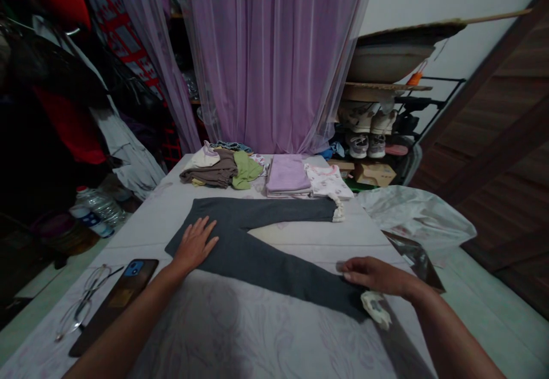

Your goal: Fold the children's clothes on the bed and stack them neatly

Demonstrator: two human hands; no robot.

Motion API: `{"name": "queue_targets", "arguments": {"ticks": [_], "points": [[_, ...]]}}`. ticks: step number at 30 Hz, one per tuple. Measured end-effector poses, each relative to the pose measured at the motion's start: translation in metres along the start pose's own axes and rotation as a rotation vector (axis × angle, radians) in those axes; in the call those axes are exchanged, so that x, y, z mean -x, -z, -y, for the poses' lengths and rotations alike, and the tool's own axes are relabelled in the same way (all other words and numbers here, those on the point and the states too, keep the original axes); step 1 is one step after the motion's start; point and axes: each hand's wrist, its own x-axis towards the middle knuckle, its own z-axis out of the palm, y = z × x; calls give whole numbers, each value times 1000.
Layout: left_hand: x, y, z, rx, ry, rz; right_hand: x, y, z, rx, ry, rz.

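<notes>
Dark grey trousers [257, 253] lie spread on the cloth-covered table, waist to the left and legs parted to the right. Each leg ends in a pale frilled cuff; the near one [376, 309] is bunched up. My left hand [196, 243] rests flat on the trousers near the waist, fingers stretched out. Over the near leg, close to its cuff, my right hand [371, 274] has its fingers curled and thumb drawn in at the upper edge of the fabric. Its fingertips are partly hidden, and the grip looks light.
At the table's far side are a loose clothes heap [214, 167], a folded purple stack [288, 174] and a folded white patterned garment [328, 181]. Glasses [86, 296] and a phone [118, 302] lie at the left. A plastic bag [418, 216] and shoe rack [377, 133] stand right.
</notes>
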Motion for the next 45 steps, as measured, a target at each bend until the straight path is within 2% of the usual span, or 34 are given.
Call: {"name": "queue_targets", "arguments": {"ticks": [2,4,7,10,12,16,19,22,25,27,30,32,34,38,42,43,45], "points": [[8,-3,-1,5,2,-33,5,-9,-2,8,1,24],[13,-4,-3,7,-1,-42,4,-17,-2,51,-32,-24],[17,-3,-5,-5,9,-12,1,-25,3,255,-120,-131],[18,-2,-7,-13,24,19,2,-20,11,421,-137,-188],[19,-1,-8,-16,31,23,6,-7,13,342,-90,-245],[22,0,-13,-36,48,18,6,20,4,-23,34,-426],[23,1,-16,-42,62,41,-4,22,-11,-58,-136,-559],[22,6,-10,-17,68,44,-10,11,-24,97,-347,-608],[19,16,10,-45,169,-69,-6,-4,-30,210,-398,-573],[16,24,25,-72,271,-109,-3,-14,-27,201,-392,-557],[11,34,39,-54,409,19,-8,-31,-16,201,-406,-600],[8,39,38,-45,450,102,-16,-40,-10,231,-422,-662],[7,44,32,-48,462,136,-23,-44,-8,223,-410,-717],[8,55,20,16,506,157,-21,-30,-17,107,-387,-822],[22,61,25,125,524,113,-6,-12,-32,62,-390,-990],[28,60,27,147,514,124,-4,-12,-35,71,-393,-994],[40,56,31,153,499,177,-2,-16,-41,102,-419,-897]]}}
